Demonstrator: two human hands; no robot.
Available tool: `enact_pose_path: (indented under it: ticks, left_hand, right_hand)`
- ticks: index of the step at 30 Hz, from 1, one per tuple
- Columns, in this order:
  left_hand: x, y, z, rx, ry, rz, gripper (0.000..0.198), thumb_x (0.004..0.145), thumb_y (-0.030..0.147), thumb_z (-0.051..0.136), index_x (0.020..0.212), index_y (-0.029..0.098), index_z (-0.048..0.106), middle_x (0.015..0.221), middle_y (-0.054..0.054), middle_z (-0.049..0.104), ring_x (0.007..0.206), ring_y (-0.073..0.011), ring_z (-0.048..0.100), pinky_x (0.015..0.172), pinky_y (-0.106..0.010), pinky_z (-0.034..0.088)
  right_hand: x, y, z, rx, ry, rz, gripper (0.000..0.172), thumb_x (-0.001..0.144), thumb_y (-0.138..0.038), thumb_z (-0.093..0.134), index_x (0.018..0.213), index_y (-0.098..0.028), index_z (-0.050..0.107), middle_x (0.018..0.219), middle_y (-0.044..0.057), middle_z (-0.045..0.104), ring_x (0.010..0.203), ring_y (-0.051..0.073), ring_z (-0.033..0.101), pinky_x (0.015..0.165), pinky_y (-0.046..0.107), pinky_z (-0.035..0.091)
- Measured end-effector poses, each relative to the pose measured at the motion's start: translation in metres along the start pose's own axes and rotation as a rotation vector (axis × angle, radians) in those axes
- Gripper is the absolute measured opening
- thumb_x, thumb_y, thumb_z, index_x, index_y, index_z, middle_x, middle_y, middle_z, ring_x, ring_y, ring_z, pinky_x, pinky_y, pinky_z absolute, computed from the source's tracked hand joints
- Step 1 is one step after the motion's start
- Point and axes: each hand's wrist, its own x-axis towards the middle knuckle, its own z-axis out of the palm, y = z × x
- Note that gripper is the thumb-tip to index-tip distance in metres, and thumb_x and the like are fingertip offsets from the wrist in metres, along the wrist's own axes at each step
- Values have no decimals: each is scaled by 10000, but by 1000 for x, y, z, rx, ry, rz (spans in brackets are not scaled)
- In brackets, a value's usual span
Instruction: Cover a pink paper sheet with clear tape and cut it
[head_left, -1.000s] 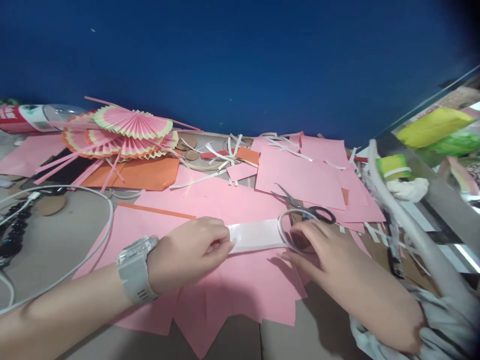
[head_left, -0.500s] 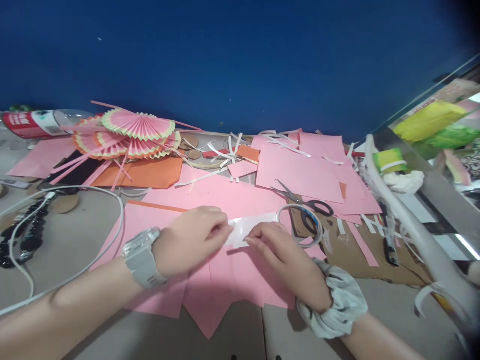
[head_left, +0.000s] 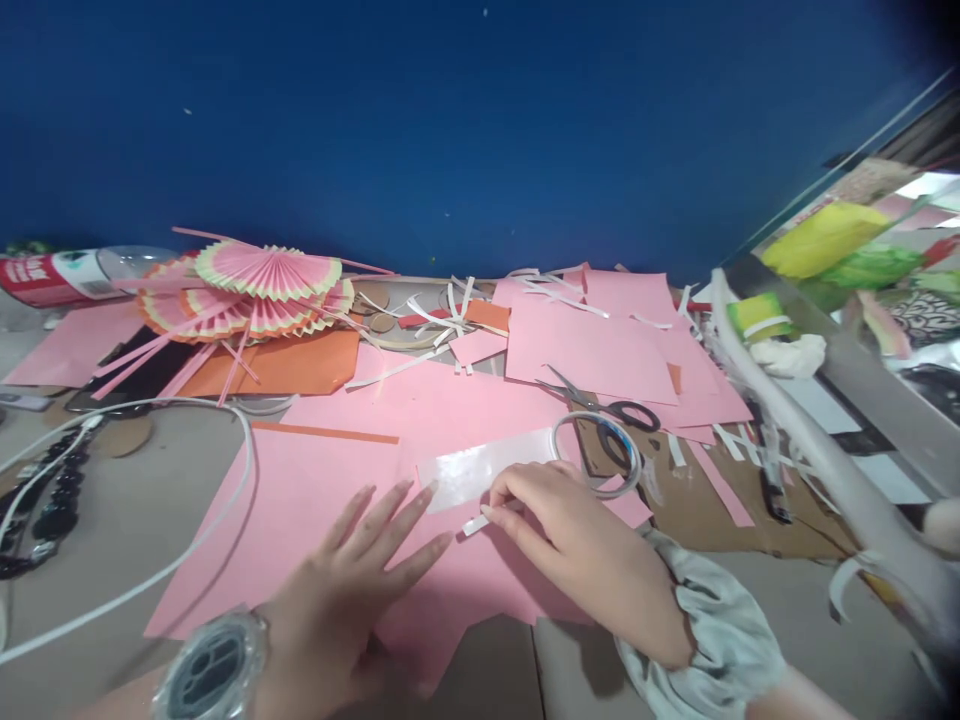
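My left hand (head_left: 375, 570) lies with its fingers spread over a pink paper sheet (head_left: 322, 480). Its fingertips come close to a wide, shiny whitish tape strip (head_left: 465, 470) stretched over the pink paper. My right hand (head_left: 551, 520) is closed in a pinch, and a small white strip (head_left: 474, 524) pokes out from between thumb and finger. The shiny strip runs up to a tape roll (head_left: 636, 462) just beyond the right hand. Scissors (head_left: 585, 400) with black handles lie behind the roll, partly overlapping it.
Pleated paper fans (head_left: 270, 275) stand at the back left by a bottle (head_left: 60, 278). A white cable (head_left: 247, 470) loops across the left side. Pink sheets (head_left: 592, 345), white strips and a cutter knife (head_left: 774, 480) lie at the right beside a pale curved bar (head_left: 787, 420).
My left hand has left the shiny strip, moved down and left, and spread its fingers. More of the strip shows. The small white strip now shows at my right fingertips.
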Motion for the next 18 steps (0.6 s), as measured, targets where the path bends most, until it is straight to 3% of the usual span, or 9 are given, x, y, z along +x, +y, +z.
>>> enact_pose_path:
  ticks: [5, 10, 15, 18]
  left_hand:
    - [19, 14, 11, 11, 157, 33, 917, 700, 762, 415, 1440, 301, 132, 1502, -119, 187, 1369, -341, 160, 1082, -522, 65]
    - [21, 11, 10, 14, 200, 141, 848, 764, 738, 339, 1445, 271, 143, 1492, -147, 204, 1372, -327, 160, 1075, -484, 85]
    - [17, 10, 7, 15, 281, 105, 805, 781, 729, 321, 1425, 253, 249, 1494, -130, 217, 1384, -305, 116, 1092, -454, 62]
    - [18, 9, 8, -1, 279, 133, 819, 787, 720, 330, 1440, 245, 194, 1488, -130, 238, 1378, -314, 138, 1086, -468, 96]
  right_hand:
    - [5, 0, 17, -68, 24, -7, 111, 861, -190, 496, 753, -210, 508, 736, -42, 590, 735, 136, 520, 771, 328, 344]
    - [8, 5, 26, -89, 15, -19, 139, 874, -183, 473, 736, -204, 481, 730, -32, 573, 744, 143, 494, 779, 342, 313]
    - [10, 6, 28, -60, 17, 12, 152, 864, -165, 461, 717, -207, 465, 714, -29, 557, 730, 146, 480, 760, 329, 317]
    - [9, 8, 32, -56, 45, 16, 132, 833, -138, 478, 721, -206, 467, 715, -27, 553, 730, 147, 477, 750, 323, 320]
